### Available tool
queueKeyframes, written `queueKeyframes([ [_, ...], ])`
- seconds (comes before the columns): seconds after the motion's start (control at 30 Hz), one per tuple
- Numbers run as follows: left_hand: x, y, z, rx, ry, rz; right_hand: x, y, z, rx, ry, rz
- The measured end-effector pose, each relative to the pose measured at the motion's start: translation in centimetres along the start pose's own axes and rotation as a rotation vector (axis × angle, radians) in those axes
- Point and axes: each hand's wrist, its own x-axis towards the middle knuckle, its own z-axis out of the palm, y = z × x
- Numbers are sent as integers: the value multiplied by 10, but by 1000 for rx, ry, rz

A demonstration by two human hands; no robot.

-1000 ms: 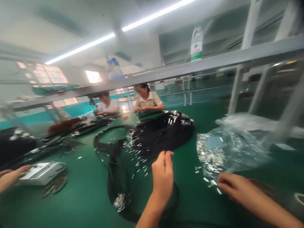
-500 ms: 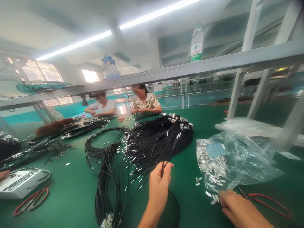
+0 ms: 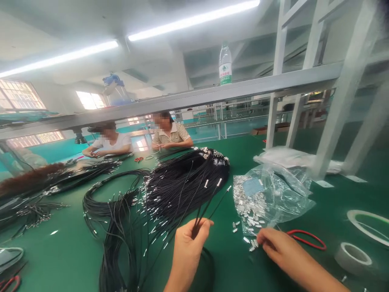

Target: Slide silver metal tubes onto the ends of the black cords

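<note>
Pinched fingers of the left hand (image 3: pixel 189 247) hold black cords (image 3: pixel 209 202); the right hand (image 3: pixel 278 245), fingertips curled close together, reaches the loose clips (image 3: pixel 253 244) beside the open bag (image 3: pixel 282 194) on the table (image 3: pixel 225 263).

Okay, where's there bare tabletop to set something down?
Bare: front left, beside the near black cable bundle; also a strip between left hand and right hand, nearer than the loose metal sleeves. Crowded: middle, under the big cable pile; right, around the plastic bag and tape roll.
</note>
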Motion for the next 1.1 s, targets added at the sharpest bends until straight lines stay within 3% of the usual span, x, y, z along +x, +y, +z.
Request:
queueKeyframes([
  [0.17, -5, -3, -1, 39, -11, 36, 0, -5, 15, -32, -92, -94],
  [0.3, -4, -4, -2, 65, -30, 59, 4, -4, 40, -201, -63, -141],
  [0.37, -5, -2, -1, 56, -17, 63, 7, 2, 54, -282, 13, -178],
  [0.53, -8, 1, 2, 28, 51, 65, 15, 15, 86, -551, 371, -335],
  [0.7, -7, -3, 0, 12, 80, 44, 20, 18, 97, -560, 580, -512],
  [0.8, -6, -4, -2, -9, 60, 33, 21, 13, 90, -335, 579, -538],
  [0.87, -6, -4, -2, -9, 46, 32, 19, 3, 76, 31, 444, -413],
  [0.97, -8, -2, -2, 0, 24, 45, 13, -19, 38, 694, 220, -131],
  [1.1, -9, 1, 0, 26, -17, 105, 10, -45, -15, 1077, 232, -65],
])
